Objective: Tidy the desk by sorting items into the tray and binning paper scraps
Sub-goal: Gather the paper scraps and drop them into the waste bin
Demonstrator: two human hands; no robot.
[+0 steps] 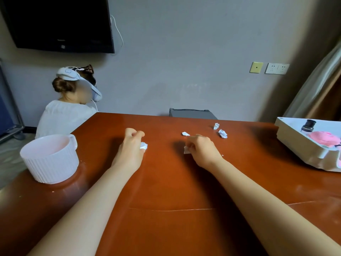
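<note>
Crumpled scrap (144, 146) is pinched in the curled fingers (132, 133) of the left hand (130, 150), on the thumb side; flat scrap (186, 150) is pinched likewise under the right hand (202, 150), with only its left corner showing; can't tell if either scrap is lifted or resting on the table (166, 191).

Both hands are mid-table, apart from each other.

Loose paper lies just beyond the right hand: folded scrap (185, 133) is near its knuckles; back scrap (216, 126) and twisted scrap (222, 133) are further off to the right; the right hand is nearer to all three.

White ribbed tub (49, 163) with a handle, presumably the bin, stands at the left table edge; it lies left of both hands and the left hand is much nearer. My read: the left hand drops first with a short leftward carry; the right hand has the longer reach, across the left arm's line.

Tray (295, 145) is at the far right edge, holding a pink plush toy (324, 138) and a black-capped bottle (309, 125); sorting looks done, scraps remain.

Risk: light paper could catch the tub rim and fall outside.

Background: second person (64, 115) wearing a headset.
</note>
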